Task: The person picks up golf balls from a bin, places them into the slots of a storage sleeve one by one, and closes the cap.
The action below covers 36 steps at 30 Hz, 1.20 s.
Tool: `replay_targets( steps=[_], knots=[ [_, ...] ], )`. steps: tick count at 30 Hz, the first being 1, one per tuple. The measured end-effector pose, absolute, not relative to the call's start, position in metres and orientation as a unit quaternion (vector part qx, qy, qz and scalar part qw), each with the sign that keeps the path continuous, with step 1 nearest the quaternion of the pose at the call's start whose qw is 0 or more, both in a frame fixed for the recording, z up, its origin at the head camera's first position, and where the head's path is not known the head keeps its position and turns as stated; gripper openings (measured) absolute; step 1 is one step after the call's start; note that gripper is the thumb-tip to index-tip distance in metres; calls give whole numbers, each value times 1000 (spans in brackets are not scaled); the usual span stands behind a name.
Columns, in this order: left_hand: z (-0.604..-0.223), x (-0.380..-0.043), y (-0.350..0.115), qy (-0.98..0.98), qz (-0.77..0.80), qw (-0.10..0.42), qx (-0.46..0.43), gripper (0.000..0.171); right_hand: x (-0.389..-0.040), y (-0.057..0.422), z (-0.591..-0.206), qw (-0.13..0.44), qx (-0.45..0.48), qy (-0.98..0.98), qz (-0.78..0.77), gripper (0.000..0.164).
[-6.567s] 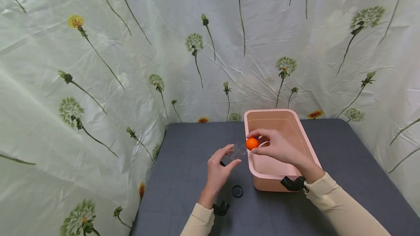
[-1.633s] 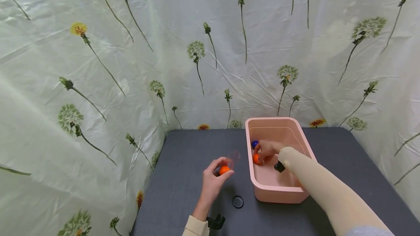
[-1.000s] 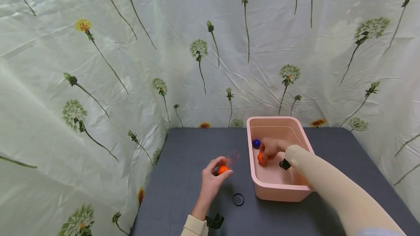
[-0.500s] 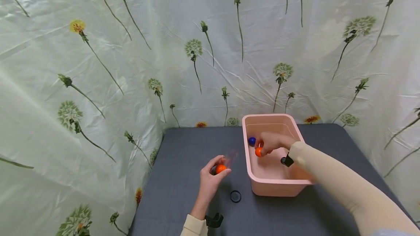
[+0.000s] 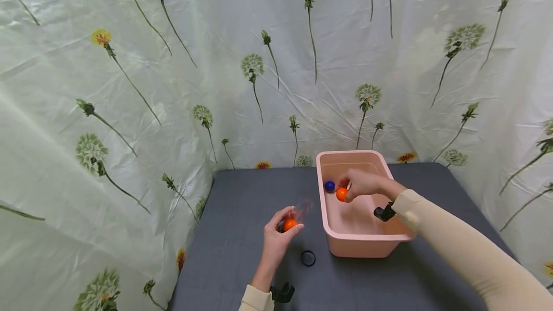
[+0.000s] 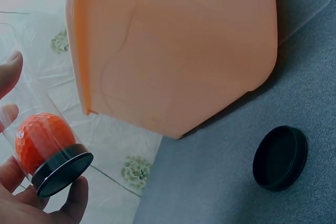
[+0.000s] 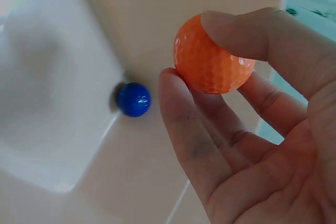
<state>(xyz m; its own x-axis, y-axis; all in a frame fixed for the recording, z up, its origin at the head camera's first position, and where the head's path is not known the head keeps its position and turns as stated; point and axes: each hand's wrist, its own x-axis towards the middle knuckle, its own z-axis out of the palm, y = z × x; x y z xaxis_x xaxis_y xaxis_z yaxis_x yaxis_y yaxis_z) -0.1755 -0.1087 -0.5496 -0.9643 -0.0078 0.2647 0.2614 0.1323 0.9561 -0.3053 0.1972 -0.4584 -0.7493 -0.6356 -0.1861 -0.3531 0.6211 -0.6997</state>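
In my left hand (image 5: 276, 236) I hold a clear plastic tube (image 6: 43, 95) with a black cap at its lower end. One orange golf ball (image 6: 44, 139) sits inside, against that cap. My right hand (image 5: 363, 184) pinches a second orange golf ball (image 7: 210, 56) between thumb and fingers, within the pink bin (image 5: 358, 238). Below it, a blue ball (image 7: 134, 99) lies in a corner of the bin. A loose black cap (image 6: 280, 158) rests on the table, near the left hand and apart from the bin.
The bin stands on a dark grey table (image 5: 250, 191), toward its right half. Behind and to the left hangs a pale curtain (image 5: 276, 124) printed with dandelions.
An orange ball has entered the tube since the oldest frame. The right hand reached into the bin, took hold of another orange ball and has raised it. The left hand has lowered slightly.
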Motion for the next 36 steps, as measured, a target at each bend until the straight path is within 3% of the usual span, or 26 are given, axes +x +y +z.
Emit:
replay_targets(
  steps=[14, 36],
  knots=[
    [-553, -175, -106, -734, -660, 116, -109, 46, -270, 194, -431, 170, -266, 855, -412, 35],
    [-553, -170, -102, -733, -666, 95, -100, 45, -219, 165, -435, 124, -270, 813, -501, 37]
  ],
)
